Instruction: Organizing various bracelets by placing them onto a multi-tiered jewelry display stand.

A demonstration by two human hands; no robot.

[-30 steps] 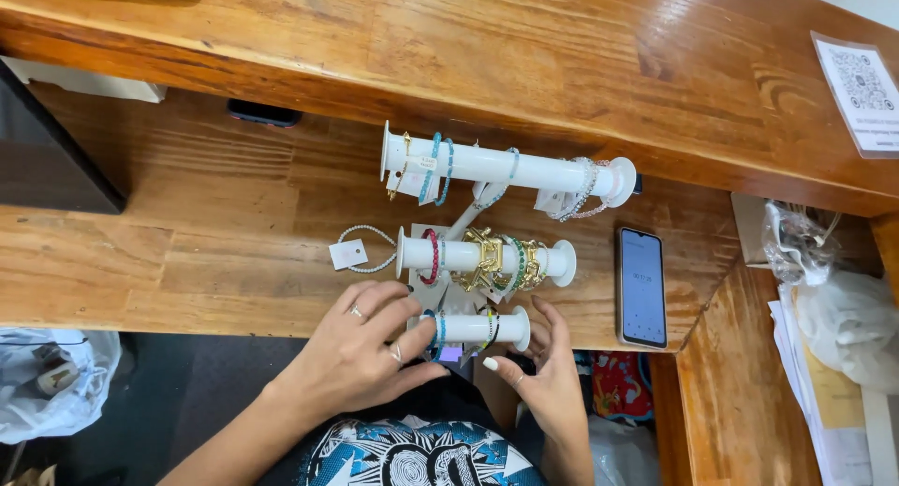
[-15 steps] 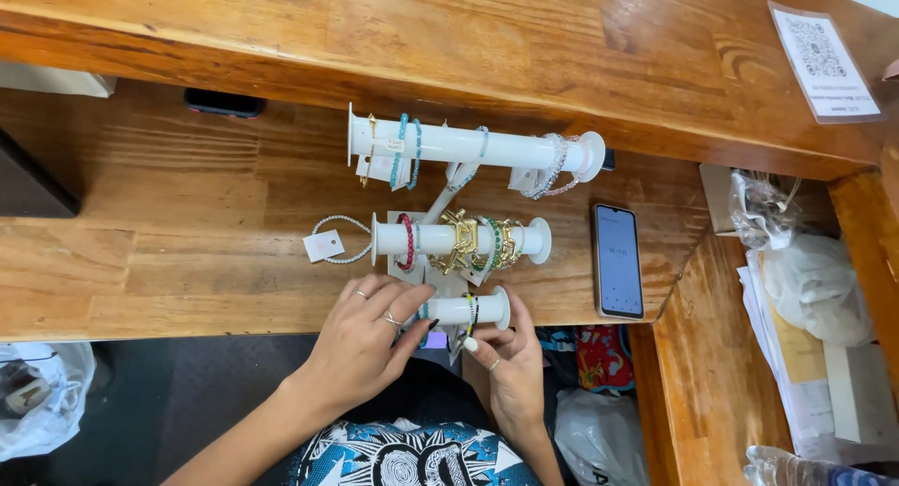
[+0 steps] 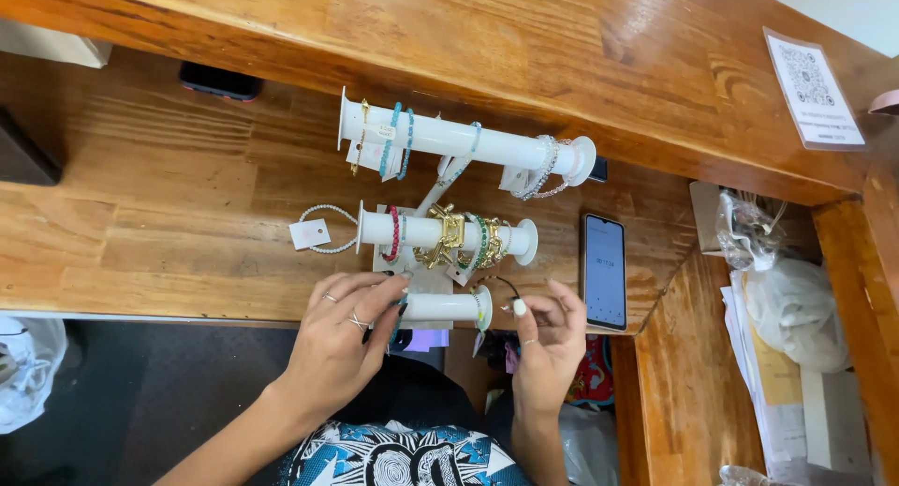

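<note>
A white three-bar bracelet stand (image 3: 440, 224) sits on the wooden tabletop (image 3: 140, 224). The left hand (image 3: 342, 341) curls its fingers over the lowest bar's left end; the right hand (image 3: 548, 341) pinches a thin dark bracelet (image 3: 501, 285) beside its right end. One black phone (image 3: 604, 271) lies nearby.

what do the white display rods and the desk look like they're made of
The display rods look like smooth white plastic or painted wood: even colour, soft sheen, no grain; which one is unclear. The desk is wood with a glossy varnish: visible grain, knots and window glare. The left hand steadies the lowest rod; the right hand pinches a thin dark bracelet.
</note>
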